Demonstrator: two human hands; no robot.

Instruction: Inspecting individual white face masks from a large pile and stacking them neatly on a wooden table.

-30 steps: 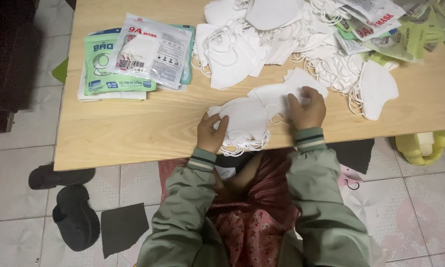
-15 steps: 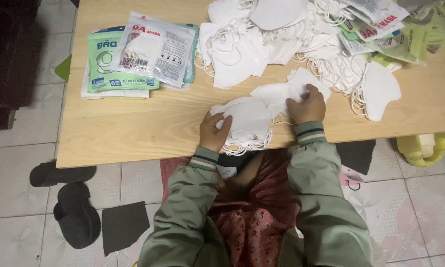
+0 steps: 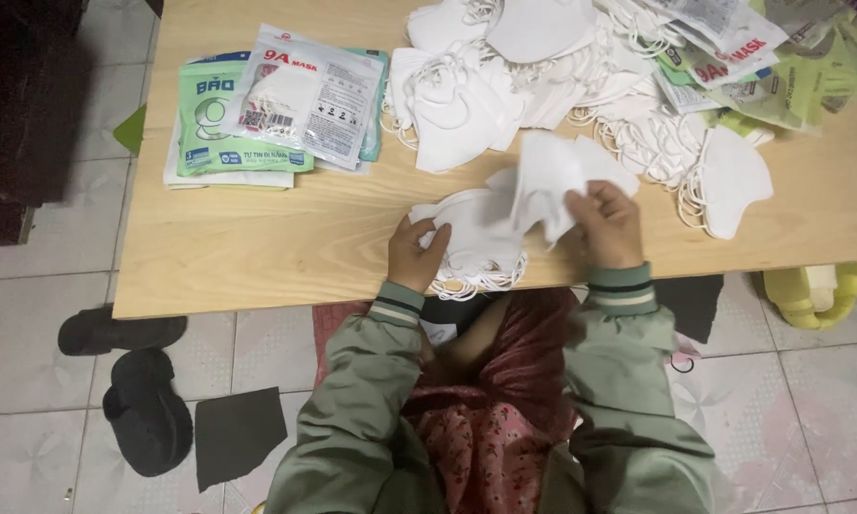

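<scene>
White, soft cloth is what both hands are working: a small stack of folded face masks (image 3: 466, 238) lies at the near edge of the pale wooden table (image 3: 257, 247), with the thin ear loops (image 3: 476, 281) spilling in curls over the edge toward the person's lap. The left hand (image 3: 417, 255) rests on the stack's left end, fingers curled and pressing down on it. The right hand (image 3: 607, 227) pinches the lower corner of a few masks (image 3: 557, 176) lifted off the stack, thumb on top and fingers beneath, so that they fan upward and bend a little under their own weight. These masks look very light and limp, not slippery, with a stiffer centre fold; they should bend rather than break, though the loops look apt to snag on one another. The folded edge or a corner of the fabric seems the safest place to take hold, not the loops. Beyond the hands a big loose heap of white masks (image 3: 504, 86) covers the far middle of the table, one single mask (image 3: 728, 181) lies to the right, printed packets (image 3: 276, 105) lie flat at the left, and more opened wrappers (image 3: 780, 67) lie at the far right.
</scene>
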